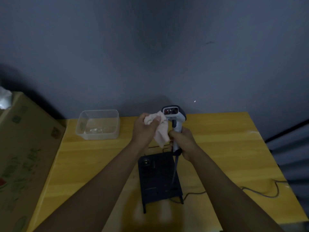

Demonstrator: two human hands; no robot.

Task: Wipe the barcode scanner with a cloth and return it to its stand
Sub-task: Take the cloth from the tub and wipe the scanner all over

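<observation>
A white and dark barcode scanner is held upright above the yellow table, its red scan window facing me. My right hand grips its handle. My left hand holds a pale pink cloth bunched against the left side of the scanner's head, with the rest of the cloth hanging down. Below my hands lies the black stand, flat on the table with nothing in it. The scanner's cable drops across the stand.
A clear plastic container sits at the back left of the table. A large cardboard box stands to the left. The cable trails off over the table's right edge. A grey wall rises behind.
</observation>
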